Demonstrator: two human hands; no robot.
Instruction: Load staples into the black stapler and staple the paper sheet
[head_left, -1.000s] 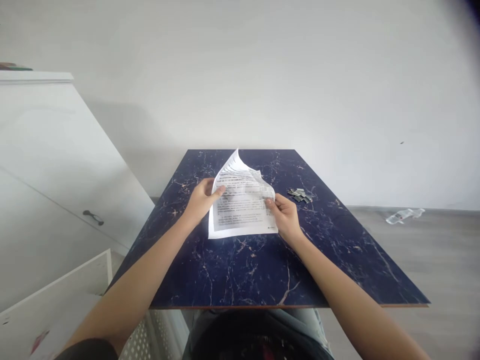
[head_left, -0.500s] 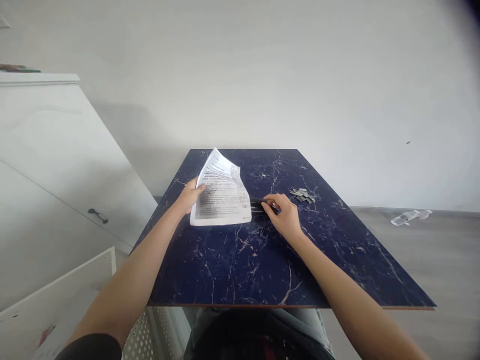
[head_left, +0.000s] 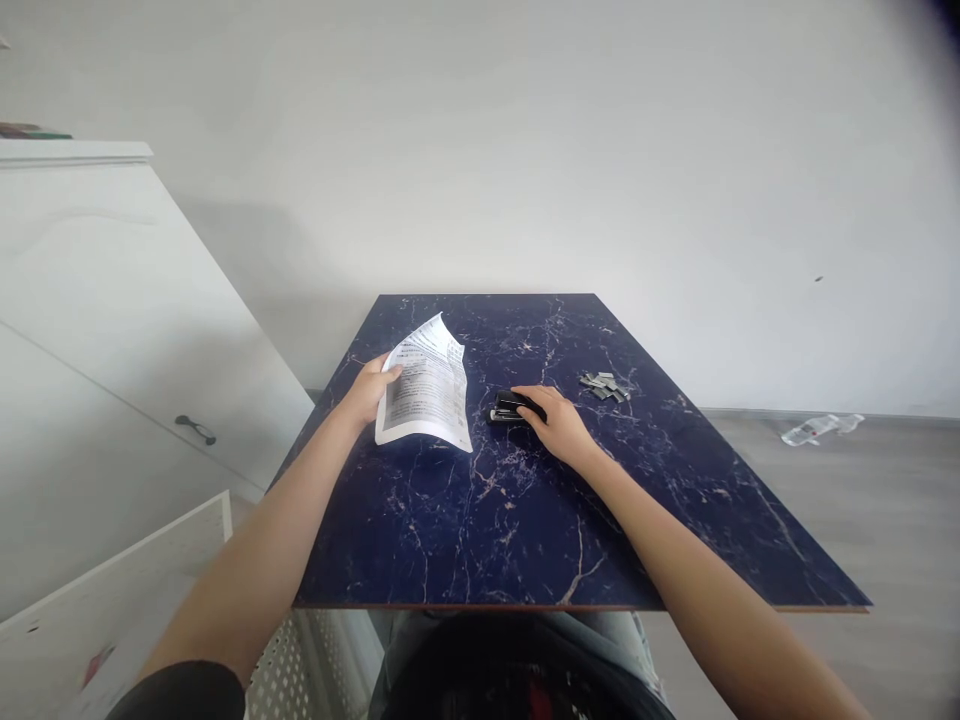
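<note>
The paper [head_left: 425, 395] is pinched at its edge by the left hand [head_left: 367, 392]. The stapler [head_left: 507, 407] is clasped by the right hand [head_left: 556, 426] on the table [head_left: 525, 520]. Pages are best kept aligned.

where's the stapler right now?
Head view: the black stapler lies mid-table, its right end held by the right hand, just right of the papers in the left hand; staple strips lie farther right.

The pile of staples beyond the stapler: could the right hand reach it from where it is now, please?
Probably yes. The right hand grips the stapler, and the staples lie just beyond, to its right, with only bare table between. It might have to release the stapler first.
</note>
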